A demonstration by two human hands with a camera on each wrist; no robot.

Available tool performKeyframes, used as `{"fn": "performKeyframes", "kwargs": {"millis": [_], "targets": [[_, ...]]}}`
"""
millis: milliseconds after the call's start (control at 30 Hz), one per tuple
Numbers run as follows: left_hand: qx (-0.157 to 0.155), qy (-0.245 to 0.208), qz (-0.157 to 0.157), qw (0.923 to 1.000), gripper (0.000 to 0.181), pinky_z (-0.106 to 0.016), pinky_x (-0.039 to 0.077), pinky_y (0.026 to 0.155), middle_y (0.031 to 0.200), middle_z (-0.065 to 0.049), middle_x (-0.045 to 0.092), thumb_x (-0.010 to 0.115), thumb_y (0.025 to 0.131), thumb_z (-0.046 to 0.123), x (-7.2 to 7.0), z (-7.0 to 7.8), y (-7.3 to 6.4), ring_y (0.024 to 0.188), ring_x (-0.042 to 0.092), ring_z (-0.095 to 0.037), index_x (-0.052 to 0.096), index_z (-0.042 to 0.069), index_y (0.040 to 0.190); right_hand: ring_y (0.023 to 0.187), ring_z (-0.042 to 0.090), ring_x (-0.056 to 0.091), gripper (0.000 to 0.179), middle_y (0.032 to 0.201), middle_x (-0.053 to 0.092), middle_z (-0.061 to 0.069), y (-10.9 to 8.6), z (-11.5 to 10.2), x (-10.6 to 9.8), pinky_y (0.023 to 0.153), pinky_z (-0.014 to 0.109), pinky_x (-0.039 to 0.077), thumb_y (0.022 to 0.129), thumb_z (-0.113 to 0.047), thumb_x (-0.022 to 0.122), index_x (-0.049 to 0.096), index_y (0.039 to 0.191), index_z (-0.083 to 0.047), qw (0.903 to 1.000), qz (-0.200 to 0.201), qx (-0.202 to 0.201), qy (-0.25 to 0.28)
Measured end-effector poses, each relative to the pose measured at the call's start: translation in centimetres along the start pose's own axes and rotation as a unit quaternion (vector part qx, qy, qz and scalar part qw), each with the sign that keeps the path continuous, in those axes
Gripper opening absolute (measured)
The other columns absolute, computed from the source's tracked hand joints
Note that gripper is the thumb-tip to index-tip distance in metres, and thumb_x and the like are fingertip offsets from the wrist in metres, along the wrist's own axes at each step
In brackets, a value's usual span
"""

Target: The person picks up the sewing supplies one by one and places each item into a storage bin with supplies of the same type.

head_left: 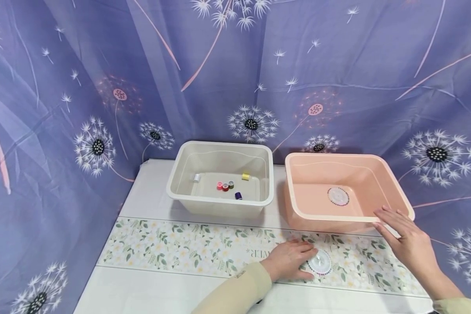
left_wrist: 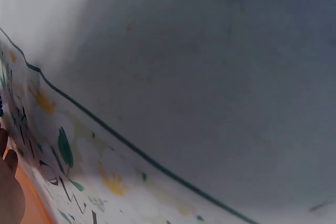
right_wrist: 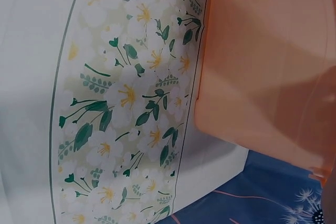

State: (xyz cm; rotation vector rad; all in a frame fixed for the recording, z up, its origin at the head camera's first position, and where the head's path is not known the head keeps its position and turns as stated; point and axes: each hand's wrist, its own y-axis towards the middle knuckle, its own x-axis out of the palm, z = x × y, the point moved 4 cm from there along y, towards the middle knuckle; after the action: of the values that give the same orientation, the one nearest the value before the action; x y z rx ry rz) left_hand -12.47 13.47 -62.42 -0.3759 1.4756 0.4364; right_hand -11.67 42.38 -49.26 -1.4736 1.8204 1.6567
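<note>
A wheel of pearl-headed sewing pins (head_left: 320,262), a pale disc ringed with small coloured heads, lies flat on the table. At its left edge is my left hand (head_left: 291,260), fingers spread low over the tablecloth with fingertips right at the disc. My right hand (head_left: 410,242) is at the front right corner of the pink bin (head_left: 318,223), its fingers extended over the rim. Inside that bin lies another pin wheel (head_left: 338,196). Only a bit of the left hand (left_wrist: 10,192) shows at the edge of the left wrist view.
To the left of the pink bin stands a cream bin (head_left: 220,207) holding several small thread spools, among them a yellow one (head_left: 245,176) and a dark blue one (head_left: 238,196). The white tablecloth (head_left: 141,288) has a floral band. A purple dandelion curtain (head_left: 220,96) hangs behind.
</note>
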Motion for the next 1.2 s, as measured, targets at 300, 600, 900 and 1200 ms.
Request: {"fn": "performKeyframes", "kwargs": {"millis": [300,600,900,1200], "targets": [[-0.002,0.010,-0.013,0.9999,0.090,-0.024,0.030,0.128,0.168,0.010,0.044,0.052,0.097,0.081,0.6,0.6,0.9,0.154,0.039,-0.005,0.040,0.025,0.167,0.144,-0.013,0.040,0.039,0.138,0.071,0.012,0.1,0.0,-0.1,0.127,0.016,0.028,0.098,-0.027,0.080,0.077,0.133,-0.010,0.9999,-0.008,0.006,-0.008],[-0.019,0.016,-0.016,0.9996,0.100,-0.021,0.028,0.129,0.169,0.009,0.041,0.055,0.092,0.085,0.8,1.2,1.7,0.156,0.035,-0.005,0.037,0.022,0.168,0.144,-0.013,0.041,0.047,0.144,0.062,-0.010,-0.1,0.3,0.1,0.126,0.016,0.028,0.102,-0.047,0.073,0.077,0.132,-0.011,1.0000,0.003,0.002,-0.005],[-0.038,-0.007,0.007,0.9992,0.110,-0.024,0.028,0.129,0.170,0.005,0.041,0.062,0.086,0.088,1.3,1.0,2.2,0.157,0.036,-0.009,0.038,0.019,0.167,0.145,-0.016,0.035,0.040,0.137,0.072,0.016,-0.1,0.1,0.2,0.124,0.011,0.025,0.094,-0.023,0.083,0.077,0.133,-0.012,0.9998,-0.011,0.012,-0.013],[-0.037,-0.004,0.029,0.9989,0.104,-0.024,0.029,0.129,0.166,0.006,0.047,0.063,0.088,0.085,0.9,1.0,2.4,0.154,0.040,-0.009,0.044,0.018,0.165,0.145,-0.014,0.039,0.040,0.138,0.071,0.011,0.0,0.1,0.0,0.126,0.014,0.027,0.099,-0.034,0.078,0.077,0.133,-0.012,0.9999,-0.007,0.005,-0.009]]}}
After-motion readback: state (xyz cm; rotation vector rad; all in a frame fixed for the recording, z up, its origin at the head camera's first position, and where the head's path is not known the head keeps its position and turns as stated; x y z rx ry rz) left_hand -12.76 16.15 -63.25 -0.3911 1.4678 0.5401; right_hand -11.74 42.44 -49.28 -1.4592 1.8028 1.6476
